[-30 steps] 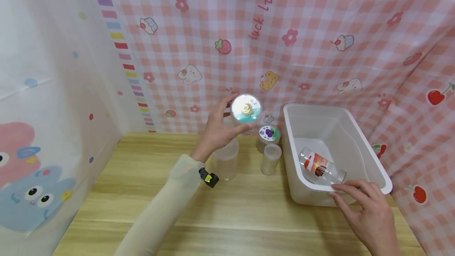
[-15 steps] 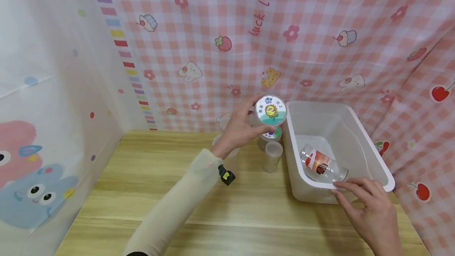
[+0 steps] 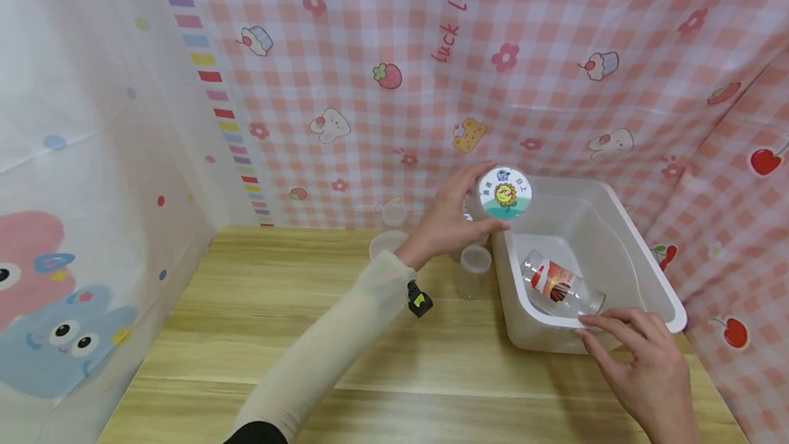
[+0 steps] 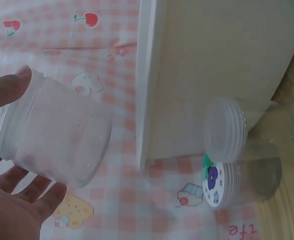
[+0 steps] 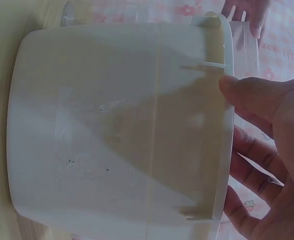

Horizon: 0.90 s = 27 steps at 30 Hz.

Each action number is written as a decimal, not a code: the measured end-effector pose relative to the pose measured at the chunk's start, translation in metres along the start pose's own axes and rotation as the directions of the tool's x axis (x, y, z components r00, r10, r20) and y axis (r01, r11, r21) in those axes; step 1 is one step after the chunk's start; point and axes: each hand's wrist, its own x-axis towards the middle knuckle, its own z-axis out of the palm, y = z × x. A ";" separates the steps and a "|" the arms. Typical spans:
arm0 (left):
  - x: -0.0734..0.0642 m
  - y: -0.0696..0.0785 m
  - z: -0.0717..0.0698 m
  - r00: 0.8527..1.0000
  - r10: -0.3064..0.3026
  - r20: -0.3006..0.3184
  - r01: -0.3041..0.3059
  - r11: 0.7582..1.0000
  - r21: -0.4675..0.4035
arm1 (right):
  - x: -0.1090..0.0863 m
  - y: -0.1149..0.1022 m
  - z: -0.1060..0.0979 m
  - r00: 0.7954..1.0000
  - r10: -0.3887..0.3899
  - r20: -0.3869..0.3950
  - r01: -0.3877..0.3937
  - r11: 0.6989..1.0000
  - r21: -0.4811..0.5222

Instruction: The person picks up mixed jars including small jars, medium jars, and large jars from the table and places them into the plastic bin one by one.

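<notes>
My left hand point(image 3: 448, 219) grips a clear plastic jar point(image 4: 62, 130) by its lid end, thumb on one side and fingers on the other. The lid, with a sunflower picture, faces up in the head view, raised beside the left rim of a white plastic bin point(image 3: 535, 334). My right hand point(image 3: 644, 368) pinches the bin's near rim, thumb outside in the right wrist view. Inside the bin lies a clear bottle point(image 3: 557, 284) with a red label.
Left of the bin stand a small clear jar point(image 3: 474, 273) and a jar with a purple-flower lid point(image 4: 214, 180), mostly hidden in the head view. More clear containers point(image 3: 387, 244) show behind my left wrist. The wooden table point(image 3: 246, 334) meets a checked cloth point(image 3: 345, 88) at the back.
My left hand has carried the sunflower-lidded jar rightward, from above the clear containers to the bin's left rim. The right hand stays on the near rim.
</notes>
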 end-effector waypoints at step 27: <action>0.046 0.007 0.044 0.987 0.023 0.160 -0.032 0.998 0.055 | -0.002 -0.001 0.003 0.999 0.015 -0.043 -0.015 1.000 0.014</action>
